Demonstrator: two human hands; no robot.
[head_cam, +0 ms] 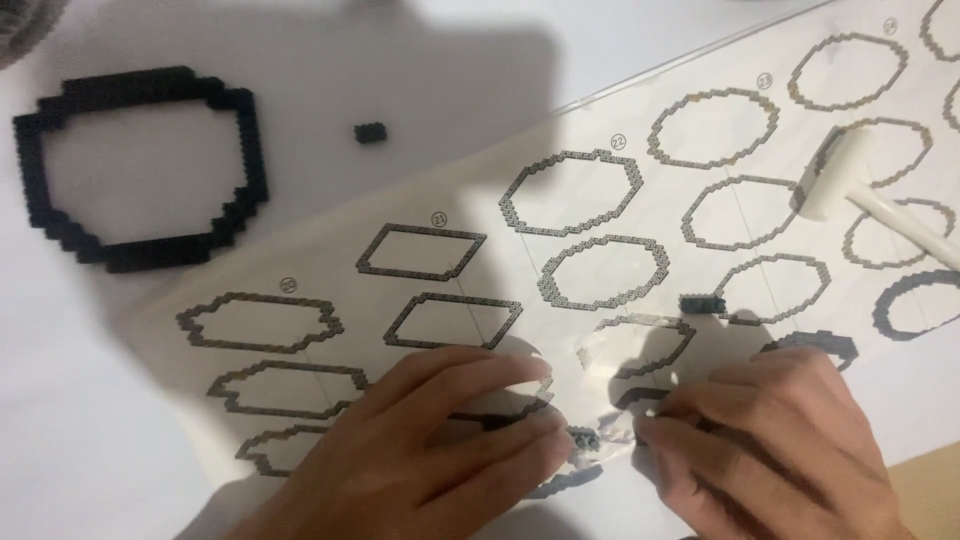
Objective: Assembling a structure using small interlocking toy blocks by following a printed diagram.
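Head view, looking down on a white worktop (90, 400). Largest, an instruction sheet (700, 260) printed with grey brick-ring outlines, lying slantwise across the right and centre. Next, a black ring of small bricks (240, 150), upper left, off the sheet. Then a white mallet-like tool (840, 180), upper right, resting on the sheet. Left hand (430, 450) lying flat low on the sheet, fingers nearly closed, fingertips pressing a thin dark brick strip (490, 420). Right hand (770, 440) just beside, fingertips pinched together on small dark pieces (640, 398). Between both, a tiny loose grey brick (585, 437). Smallest, single dark bricks at (371, 132) and (700, 303).
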